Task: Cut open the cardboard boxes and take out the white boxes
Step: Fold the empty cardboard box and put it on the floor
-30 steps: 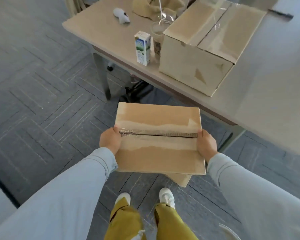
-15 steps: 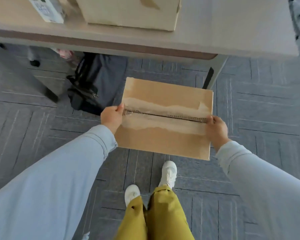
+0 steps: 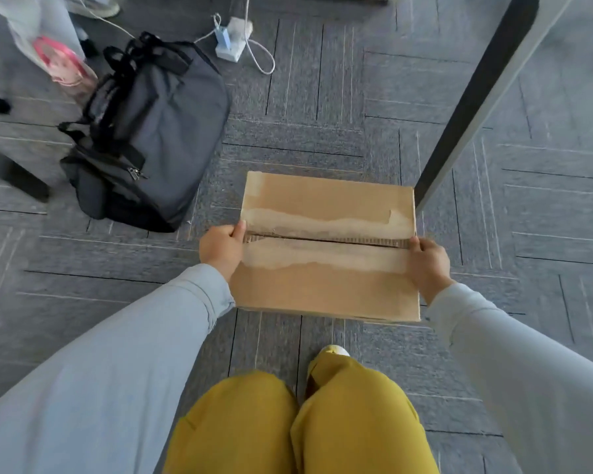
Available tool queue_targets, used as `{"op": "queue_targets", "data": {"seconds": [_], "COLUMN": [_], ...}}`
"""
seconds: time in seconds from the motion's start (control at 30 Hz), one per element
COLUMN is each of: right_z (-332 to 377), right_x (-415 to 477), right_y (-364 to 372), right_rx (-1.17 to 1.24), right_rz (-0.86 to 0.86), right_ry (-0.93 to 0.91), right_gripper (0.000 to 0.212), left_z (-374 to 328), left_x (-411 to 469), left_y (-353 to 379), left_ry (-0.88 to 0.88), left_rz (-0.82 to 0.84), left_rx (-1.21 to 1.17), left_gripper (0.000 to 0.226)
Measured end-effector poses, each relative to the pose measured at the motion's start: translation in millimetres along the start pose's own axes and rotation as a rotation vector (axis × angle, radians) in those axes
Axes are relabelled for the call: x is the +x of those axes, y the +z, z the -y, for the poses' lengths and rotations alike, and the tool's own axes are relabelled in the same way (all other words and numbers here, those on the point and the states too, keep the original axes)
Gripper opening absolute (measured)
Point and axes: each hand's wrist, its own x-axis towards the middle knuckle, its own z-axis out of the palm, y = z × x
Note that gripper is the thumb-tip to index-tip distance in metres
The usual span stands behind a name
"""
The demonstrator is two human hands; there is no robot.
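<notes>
A flat brown cardboard box (image 3: 326, 292) is held low over the grey carpet in front of my knees. Its two top flaps are closed, with a dark slit along the middle seam and pale torn strips where tape was. My left hand (image 3: 221, 249) grips the box's left end at the seam, thumb on top. At the right end of the seam, my right hand (image 3: 428, 263) grips the same way. No white box is visible; the inside of the box is hidden.
A dark grey backpack (image 3: 148, 131) lies on the floor to the left. A slanted table leg (image 3: 476, 97) stands just right of the box. A white power adapter with cables (image 3: 231, 41) lies further off. A pink bottle (image 3: 65, 68) sits at the upper left.
The view has tilted down from the tabletop to the floor under the table. Both hands have carried the box down and forward, keeping the same grip.
</notes>
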Motion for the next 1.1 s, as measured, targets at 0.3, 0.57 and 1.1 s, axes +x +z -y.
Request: {"op": "queue_targets", "data": {"seconds": [0.3, 0.57, 1.1], "right_z": [-24.1, -14.7, -24.9], "right_x": [24.1, 26.6, 28.1], "right_y": [24.8, 35.3, 13.3], "right_rx": [-0.024, -0.040, -0.065], "right_rz": [-0.027, 0.022, 0.017], "right_ry": [-0.010, -0.026, 0.081], "right_gripper": [0.035, 0.034, 0.025], "left_z": [22.7, 27.2, 7.1], "left_x": [18.0, 22.2, 14.5], "left_y": [33.9, 30.6, 35.6], "left_ry": [0.110, 0.097, 0.081], "left_rz": [0.006, -0.009, 0.140], "left_rx": [-0.003, 0.042, 0.082], "left_gripper": [0.054, 0.045, 0.039]}}
